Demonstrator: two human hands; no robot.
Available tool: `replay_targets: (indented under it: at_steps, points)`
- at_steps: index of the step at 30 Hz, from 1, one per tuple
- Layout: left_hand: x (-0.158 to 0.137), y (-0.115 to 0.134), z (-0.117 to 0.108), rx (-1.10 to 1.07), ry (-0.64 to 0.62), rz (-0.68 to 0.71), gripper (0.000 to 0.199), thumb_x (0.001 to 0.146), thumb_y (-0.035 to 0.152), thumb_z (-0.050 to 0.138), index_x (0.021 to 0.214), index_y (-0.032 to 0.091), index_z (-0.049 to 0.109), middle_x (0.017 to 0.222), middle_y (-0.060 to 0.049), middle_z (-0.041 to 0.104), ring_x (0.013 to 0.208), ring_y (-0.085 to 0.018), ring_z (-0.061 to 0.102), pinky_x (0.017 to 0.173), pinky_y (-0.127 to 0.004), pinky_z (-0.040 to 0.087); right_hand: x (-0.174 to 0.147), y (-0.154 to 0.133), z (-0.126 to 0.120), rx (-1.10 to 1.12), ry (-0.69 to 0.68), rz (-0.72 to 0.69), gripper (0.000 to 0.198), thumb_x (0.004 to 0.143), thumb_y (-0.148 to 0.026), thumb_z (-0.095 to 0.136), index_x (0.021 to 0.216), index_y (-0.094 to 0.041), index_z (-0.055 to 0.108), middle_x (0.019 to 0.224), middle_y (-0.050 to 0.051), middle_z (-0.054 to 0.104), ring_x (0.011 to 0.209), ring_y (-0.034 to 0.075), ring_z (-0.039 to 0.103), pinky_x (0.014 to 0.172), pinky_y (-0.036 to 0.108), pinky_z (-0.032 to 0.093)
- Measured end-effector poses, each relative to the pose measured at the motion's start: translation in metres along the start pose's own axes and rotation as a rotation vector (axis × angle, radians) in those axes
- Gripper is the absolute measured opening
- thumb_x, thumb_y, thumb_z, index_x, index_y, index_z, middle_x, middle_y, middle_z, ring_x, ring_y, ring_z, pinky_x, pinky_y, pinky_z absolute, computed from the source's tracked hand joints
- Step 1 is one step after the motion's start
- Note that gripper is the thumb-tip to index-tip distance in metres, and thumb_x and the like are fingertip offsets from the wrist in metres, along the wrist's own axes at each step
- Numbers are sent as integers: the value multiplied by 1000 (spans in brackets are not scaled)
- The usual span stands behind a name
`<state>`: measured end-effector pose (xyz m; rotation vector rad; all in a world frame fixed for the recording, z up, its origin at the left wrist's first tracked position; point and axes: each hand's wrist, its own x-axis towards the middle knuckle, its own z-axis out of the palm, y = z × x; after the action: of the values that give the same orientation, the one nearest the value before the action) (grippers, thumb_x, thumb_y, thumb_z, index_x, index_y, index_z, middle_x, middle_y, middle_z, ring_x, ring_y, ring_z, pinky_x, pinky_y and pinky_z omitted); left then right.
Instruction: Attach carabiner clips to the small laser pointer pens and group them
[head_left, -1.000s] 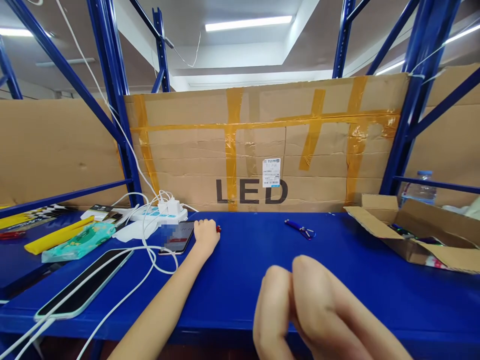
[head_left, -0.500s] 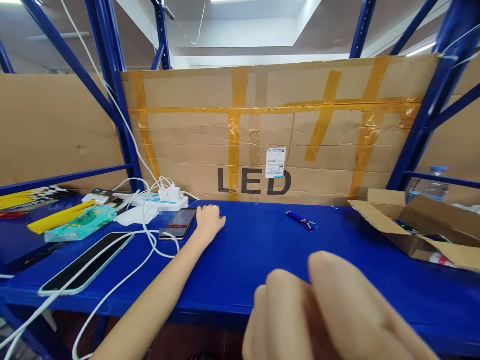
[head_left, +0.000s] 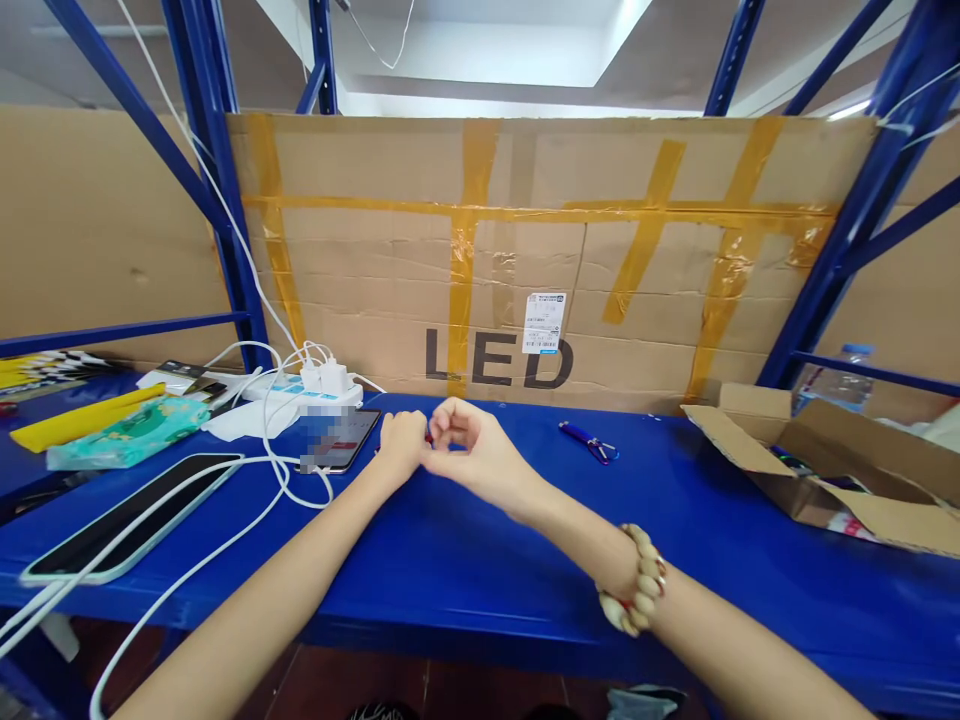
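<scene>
My left hand [head_left: 403, 442] rests on the blue tabletop, its fingers closed over something mostly hidden. Only a small dark red bit [head_left: 428, 437] shows beside its knuckles. Close against it on the right is my right hand [head_left: 480, 455], fingers curved and thumb apart from them, the tips beside that red bit. Whether they touch it I cannot make out. Just left of my left hand lies a dark-screened phone [head_left: 349, 440]. Farther right on the table is a blue, pen-like item with a carabiner clip [head_left: 589, 440].
A white power strip with plugs [head_left: 319, 388] and looping white cables [head_left: 281, 480] occupy the left. A larger phone in a pale case [head_left: 135, 520], a green packet [head_left: 131, 432] and a yellow roll [head_left: 86, 418] lie there. An open cardboard box [head_left: 817, 470] stands right; taped cardboard [head_left: 360, 290] backs the table.
My right hand has gone from close in front of the camera to beside my left hand, its fingers loosening from a fist-like curl. My left hand stays in place on the table.
</scene>
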<state>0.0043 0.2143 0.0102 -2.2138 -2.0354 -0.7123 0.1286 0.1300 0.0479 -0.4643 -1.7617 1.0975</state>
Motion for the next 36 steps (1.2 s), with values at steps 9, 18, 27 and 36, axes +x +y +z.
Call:
replay_targets:
  at_steps: [9,18,27,36]
  points:
    - [3,20,-12,-805,-85,-118,26,70,21,63,93,8,64,92,-7,62,83,-13,58,74,-19,42,7,88,-84,-219,386,442,32,82,-31,52,106,-11,55,92,6,56,75,10,51,57,20,40]
    - [-7,35,12,-1266,-260,-134,26,77,27,56,94,7,58,82,-5,59,69,-7,52,57,-16,33,4,90,-73,-126,129,104,59,72,-42,58,114,-1,50,102,13,57,89,16,57,85,28,43]
    - [-13,37,1,-1199,-206,-74,31,79,25,55,98,2,57,81,-9,62,65,-7,52,63,-19,37,1,95,-86,-538,170,118,48,87,-52,27,71,-10,45,60,2,41,53,9,36,52,24,30]
    - [-10,30,7,-1159,-184,-158,37,76,41,56,76,3,55,62,-5,56,50,-4,42,53,-17,32,-4,89,-85,-608,49,76,35,84,-41,43,100,-13,59,84,3,56,66,11,44,61,23,33]
